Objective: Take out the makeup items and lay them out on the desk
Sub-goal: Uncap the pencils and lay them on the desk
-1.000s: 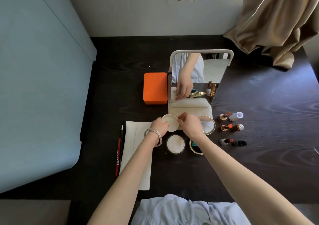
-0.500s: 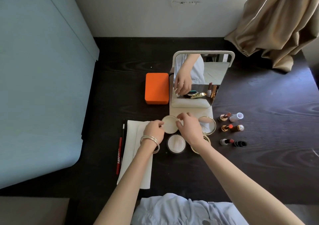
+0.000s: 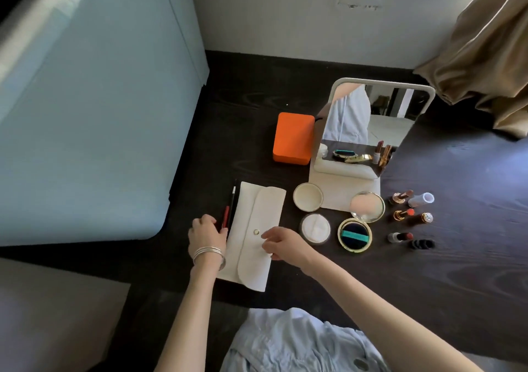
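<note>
White pouch (image 3: 254,234) lies closed on the dark desk (image 3: 457,271), so unpacking looks partly done: three lipsticks (image 3: 403,214), compact (image 3: 355,235), powder jar (image 3: 315,228) and lid (image 3: 308,196) already out. Left hand (image 3: 206,232) curls at the pencils (image 3: 228,211), grip unclear; right hand (image 3: 283,243) hovers loosely curled over the pouch, holding nothing

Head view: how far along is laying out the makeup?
Done: three uncapped lipsticks with caps, the open compact, the powder jar and its lid lie on the desk. In hand: the left hand touches the pencils; the right hand hovers over the white pouch. Left: whatever the closed pouch holds; contents not visible.
</note>
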`<state>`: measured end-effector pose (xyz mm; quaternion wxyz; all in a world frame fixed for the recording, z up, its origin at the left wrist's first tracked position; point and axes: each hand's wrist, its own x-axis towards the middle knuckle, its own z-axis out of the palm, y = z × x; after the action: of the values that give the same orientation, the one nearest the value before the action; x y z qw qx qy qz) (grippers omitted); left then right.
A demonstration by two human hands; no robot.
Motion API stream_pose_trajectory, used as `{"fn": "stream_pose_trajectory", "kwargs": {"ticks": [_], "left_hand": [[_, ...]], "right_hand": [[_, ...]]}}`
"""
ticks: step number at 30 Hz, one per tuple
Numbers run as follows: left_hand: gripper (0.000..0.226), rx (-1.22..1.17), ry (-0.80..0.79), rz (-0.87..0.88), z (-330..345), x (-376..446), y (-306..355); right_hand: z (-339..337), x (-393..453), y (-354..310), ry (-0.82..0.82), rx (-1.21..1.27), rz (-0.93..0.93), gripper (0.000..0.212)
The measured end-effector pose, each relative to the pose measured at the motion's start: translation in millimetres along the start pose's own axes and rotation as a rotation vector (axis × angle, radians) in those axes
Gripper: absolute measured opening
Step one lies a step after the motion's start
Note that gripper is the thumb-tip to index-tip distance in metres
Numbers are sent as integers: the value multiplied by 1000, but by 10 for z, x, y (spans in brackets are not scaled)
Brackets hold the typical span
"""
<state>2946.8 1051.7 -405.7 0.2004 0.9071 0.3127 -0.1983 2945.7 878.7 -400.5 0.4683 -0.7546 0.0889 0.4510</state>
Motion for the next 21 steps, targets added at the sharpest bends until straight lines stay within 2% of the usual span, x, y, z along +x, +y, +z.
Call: {"fn": "stream_pose_trajectory", "kwargs": {"ticks": [3,11,15,18,21], "left_hand": [[35,20,-53,2,54,80,-34],[26,182,-152,17,-5,233,19],[22,50,-120,40,-267,189,92],[16,-102,-38,212,-572,-17,255],[17,-266,-197,365,-681,-323,553]], "right_hand": [[8,4,16,9,-24,1,35],[-121,-41,-49,35,232,1,26],[-274,-153,-111,74,335,-62,20],[-422,-298,-182,126,351,-142,21],[-547,-476,-209,162,402,-230,21]]}}
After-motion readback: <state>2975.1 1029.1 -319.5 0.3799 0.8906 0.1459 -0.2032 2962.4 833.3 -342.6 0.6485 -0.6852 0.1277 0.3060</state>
